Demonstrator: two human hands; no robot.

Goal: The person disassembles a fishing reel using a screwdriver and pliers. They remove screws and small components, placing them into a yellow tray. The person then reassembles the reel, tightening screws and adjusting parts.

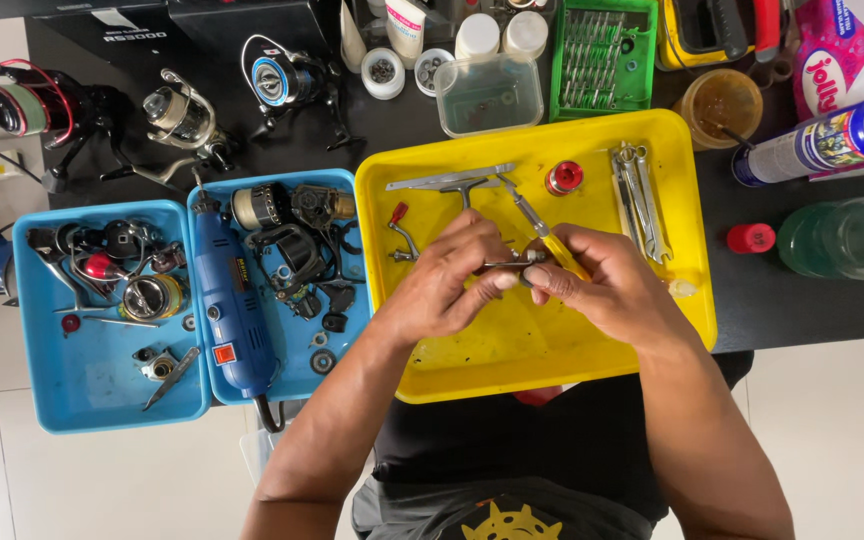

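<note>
Fingers on screwdriver over yellow tray

Blue rotary tool lies between two blue trays; three fishing reels stand behind; spray can at right.

Black table, everything placed off the yellow tray at its front middle. Left of the tray: two blue trays, side by side, touching. Behind those: three fishing reels on the bare top. Behind the yellow tray: clear plastic tub, green bit case, small white jars. Right of it: amber cup, spray can lying down, red cap, clear green bottle.
</note>
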